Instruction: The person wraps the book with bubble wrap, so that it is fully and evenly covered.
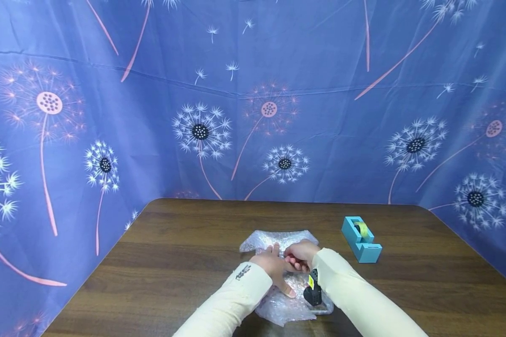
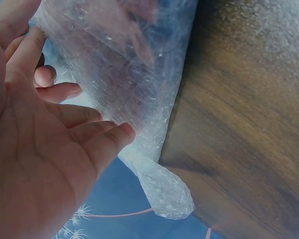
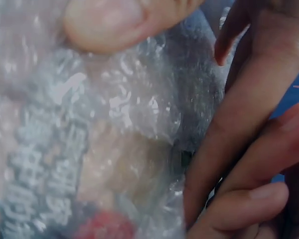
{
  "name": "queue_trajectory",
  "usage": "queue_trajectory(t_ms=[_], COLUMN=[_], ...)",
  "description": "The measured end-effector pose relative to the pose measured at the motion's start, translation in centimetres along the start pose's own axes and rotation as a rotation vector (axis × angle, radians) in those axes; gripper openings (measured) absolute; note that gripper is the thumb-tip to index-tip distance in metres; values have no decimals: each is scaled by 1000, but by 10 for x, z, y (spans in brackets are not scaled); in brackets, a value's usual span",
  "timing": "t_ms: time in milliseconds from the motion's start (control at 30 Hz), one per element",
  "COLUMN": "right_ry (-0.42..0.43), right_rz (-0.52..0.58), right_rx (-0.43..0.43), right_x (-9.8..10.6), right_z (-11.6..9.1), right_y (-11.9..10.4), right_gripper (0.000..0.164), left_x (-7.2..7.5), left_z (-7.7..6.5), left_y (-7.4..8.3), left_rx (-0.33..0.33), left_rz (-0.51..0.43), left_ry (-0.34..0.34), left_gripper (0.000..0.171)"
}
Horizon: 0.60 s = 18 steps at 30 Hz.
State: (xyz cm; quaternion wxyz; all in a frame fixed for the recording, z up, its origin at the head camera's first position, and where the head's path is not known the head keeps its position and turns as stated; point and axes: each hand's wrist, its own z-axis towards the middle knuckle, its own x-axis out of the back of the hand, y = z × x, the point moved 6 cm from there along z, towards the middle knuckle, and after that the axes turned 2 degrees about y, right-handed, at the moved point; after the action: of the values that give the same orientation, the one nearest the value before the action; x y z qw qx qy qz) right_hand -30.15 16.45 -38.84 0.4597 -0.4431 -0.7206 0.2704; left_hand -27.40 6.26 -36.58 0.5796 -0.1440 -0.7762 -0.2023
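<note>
A crinkled sheet of see-through bubble wrap [image 1: 278, 239] lies on the table, folded around something. My left hand [image 1: 274, 267] rests on the middle of it, fingers and thumb spread. Close against the left, my right hand [image 1: 302, 252] bends its fingers at the wrap and seems to pinch it; the exact pinch is hidden. In the right wrist view, white printed characters and a red patch show blurred through the bubble wrap [image 3: 129, 99]. A puckered end of the bubble wrap [image 2: 167, 191] sticks out past the left fingertips in the left wrist view.
A light-blue tape dispenser [image 1: 364, 245] with a yellowish roll stands on the brown wooden table [image 1: 173, 262], right of the wrap. Beneath the right wrist is a black device [image 1: 313, 292] with a yellow label. A blue dandelion-print curtain [image 1: 236, 140] hangs behind the table.
</note>
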Motion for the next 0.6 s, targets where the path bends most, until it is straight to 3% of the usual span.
queue_trajectory(t_ms=[267,467,600], right_ry=[43,100,111], right_rz=[-217,-462,-550], right_rx=[51,142,168], right_x=[0,1,1], right_z=[-2,-1,3], right_y=[-12,-23,-26], right_gripper=[44,38,35], left_x=[0,-2,-2], left_z=[3,4,3], left_y=[0,0,2], left_rx=[-15,-31,-47], left_rz=[31,38,36], left_ry=[1,-2,11], left_gripper=[68,66,63])
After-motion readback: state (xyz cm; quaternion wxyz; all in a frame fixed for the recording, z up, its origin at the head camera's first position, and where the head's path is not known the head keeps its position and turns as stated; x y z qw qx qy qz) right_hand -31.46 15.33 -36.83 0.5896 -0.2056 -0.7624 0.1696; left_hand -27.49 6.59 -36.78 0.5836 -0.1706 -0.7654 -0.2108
